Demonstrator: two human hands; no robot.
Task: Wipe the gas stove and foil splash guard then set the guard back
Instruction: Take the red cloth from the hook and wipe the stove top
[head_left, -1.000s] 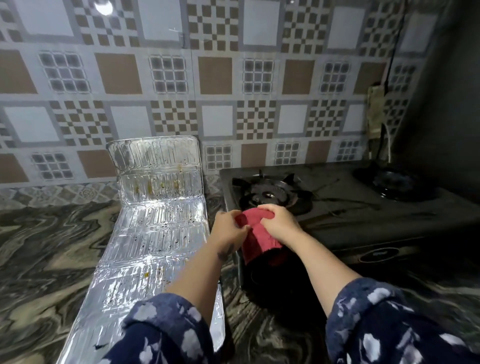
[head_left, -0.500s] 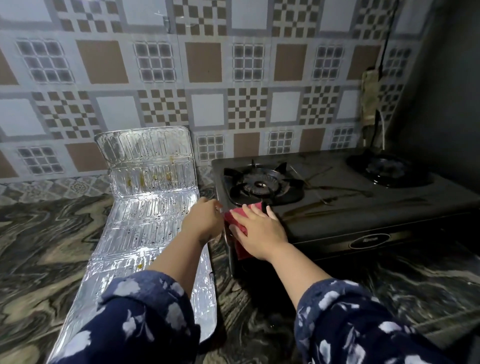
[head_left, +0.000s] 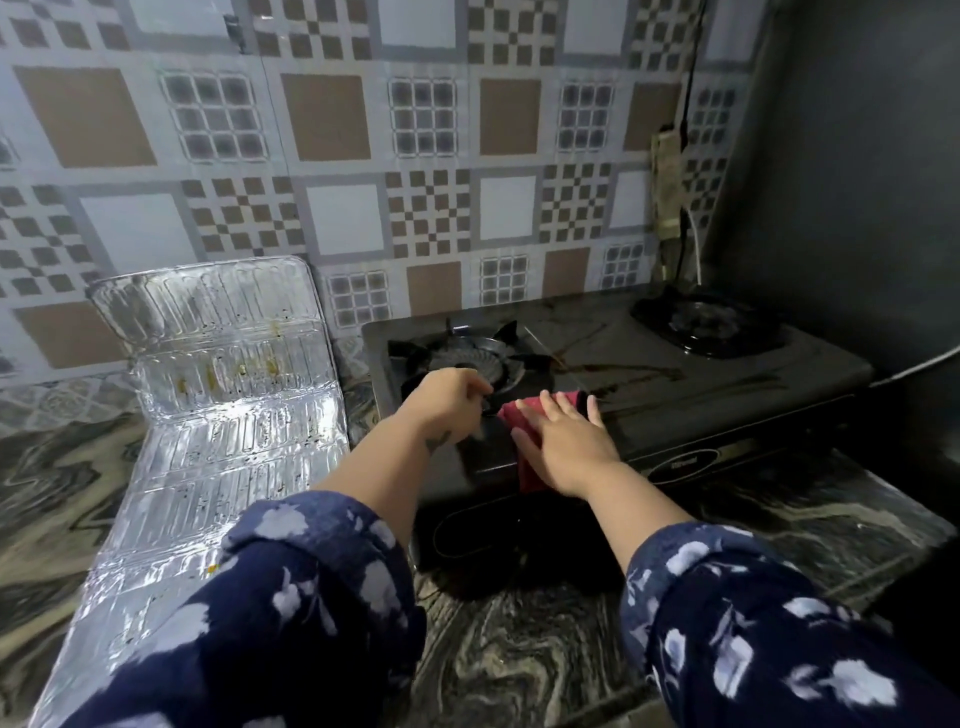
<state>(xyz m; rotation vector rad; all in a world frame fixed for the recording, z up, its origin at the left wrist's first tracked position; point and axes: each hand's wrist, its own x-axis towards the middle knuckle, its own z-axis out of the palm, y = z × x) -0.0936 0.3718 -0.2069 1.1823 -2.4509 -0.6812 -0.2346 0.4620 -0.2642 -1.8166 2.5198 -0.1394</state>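
Head view gives me both hands over the front left part of the black gas stove (head_left: 675, 415), which sits on the marbled counter (head_left: 519, 670) against the patterned tile wall (head_left: 343, 124). My right hand (head_left: 563, 441) lies flat with fingers spread, pressing a red cloth (head_left: 524, 415) onto the stove top just in front of the left burner (head_left: 470, 358); the cloth drapes over the stove's front edge below the palm. My left hand (head_left: 449, 400) is curled, fingers bunched at the near rim of that burner's pan support; I cannot tell whether it grips the metal or only rests on it. The right burner (head_left: 706, 325) stands well apart, near the dark side wall. Streaks show on the stove top between the burners. The foil splash guard (head_left: 228, 415) lies unfolded on the counter to the left of the stove, its far panel leaning up against the tiles, spotted with yellowish grease.
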